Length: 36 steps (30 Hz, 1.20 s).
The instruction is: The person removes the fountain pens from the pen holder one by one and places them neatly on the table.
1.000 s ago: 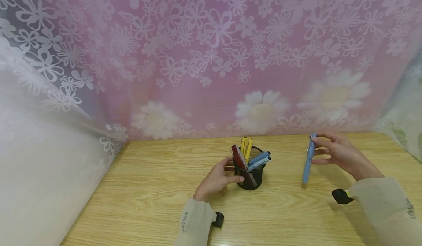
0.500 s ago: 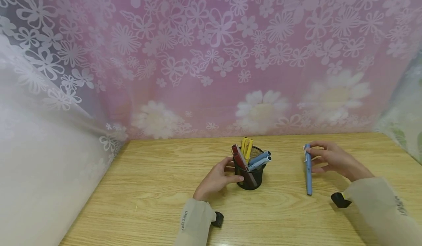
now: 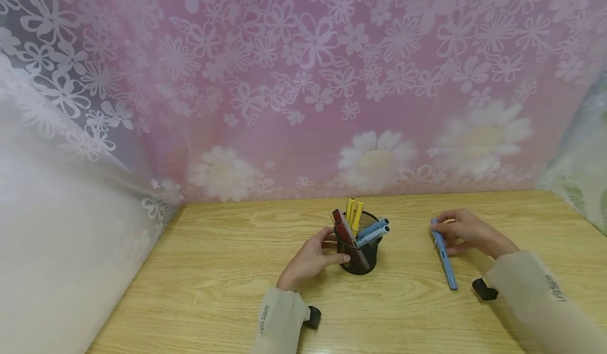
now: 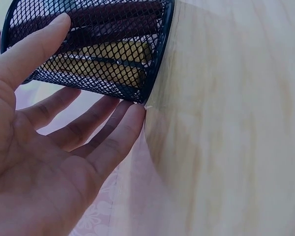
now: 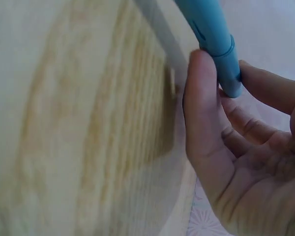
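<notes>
My left hand (image 3: 308, 259) holds a black mesh pen cup (image 3: 359, 262) from its left side. In the left wrist view the thumb lies on the mesh (image 4: 113, 51), with the other fingers on the opposite side. Red pens (image 3: 344, 228), yellow pens (image 3: 356, 216) and blue pens (image 3: 373, 234) lean in the cup. To the right, my right hand (image 3: 469, 235) pinches a blue pen (image 3: 446, 264) near its far end. The pen's other end points toward me; whether it touches the table cannot be told. The right wrist view shows the pen (image 5: 211, 24) between thumb and fingers.
The wooden table (image 3: 227, 259) reaches back to a pink flowered curtain (image 3: 284, 133). Pale sheeting (image 3: 57, 227) hangs along the left, with another sheet (image 3: 578, 169) on the right. A tiny yellow sliver (image 3: 195, 301) lies at the left of the table.
My right hand has moved left and nearer to me with the blue pen, whose near end has swung to the right. The left hand and pen cup stay in place.
</notes>
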{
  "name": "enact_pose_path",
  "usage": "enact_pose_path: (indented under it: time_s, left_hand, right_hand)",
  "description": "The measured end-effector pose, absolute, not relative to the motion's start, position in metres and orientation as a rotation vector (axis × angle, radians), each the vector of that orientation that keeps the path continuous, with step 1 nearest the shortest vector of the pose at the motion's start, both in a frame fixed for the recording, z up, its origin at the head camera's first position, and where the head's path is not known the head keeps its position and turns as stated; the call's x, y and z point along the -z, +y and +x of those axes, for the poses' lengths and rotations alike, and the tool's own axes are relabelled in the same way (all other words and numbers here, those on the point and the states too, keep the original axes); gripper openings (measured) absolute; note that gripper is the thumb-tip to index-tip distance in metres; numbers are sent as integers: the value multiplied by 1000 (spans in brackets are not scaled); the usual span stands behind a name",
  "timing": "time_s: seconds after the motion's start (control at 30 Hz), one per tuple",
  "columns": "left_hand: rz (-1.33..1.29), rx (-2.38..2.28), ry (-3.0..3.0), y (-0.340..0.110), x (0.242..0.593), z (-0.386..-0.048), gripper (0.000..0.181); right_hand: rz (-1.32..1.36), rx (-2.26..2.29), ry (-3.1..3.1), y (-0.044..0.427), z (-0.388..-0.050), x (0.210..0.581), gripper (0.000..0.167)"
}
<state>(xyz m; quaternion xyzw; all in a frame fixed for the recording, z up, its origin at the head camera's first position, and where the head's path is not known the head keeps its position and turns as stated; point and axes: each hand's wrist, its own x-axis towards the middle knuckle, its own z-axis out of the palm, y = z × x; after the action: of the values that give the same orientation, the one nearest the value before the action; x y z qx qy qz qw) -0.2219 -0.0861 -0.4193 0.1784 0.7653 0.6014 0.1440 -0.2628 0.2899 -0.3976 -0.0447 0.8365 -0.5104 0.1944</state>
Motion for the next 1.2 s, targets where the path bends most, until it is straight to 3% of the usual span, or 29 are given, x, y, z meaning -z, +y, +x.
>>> enact_pose_path:
  time_s: [0.37,0.6,0.83,1.2]
  left_hand:
    - [519,-1731,2208,-85,421,-224,59]
    - [529,-1743,2190,-84,423,-224,53]
    - [530,-1731,2215,-87,423,-224,52]
    - [517,-1729,2213,-87,421,-222,51]
  right_hand:
    - [-101,1421,2345,280,-267,398,30]
    - [-87,1382,2391,279,-268,401,39]
    - [-108,1338,2445,280,-271,400,33]
    - [-81,1410,2471,288,-269,386,39]
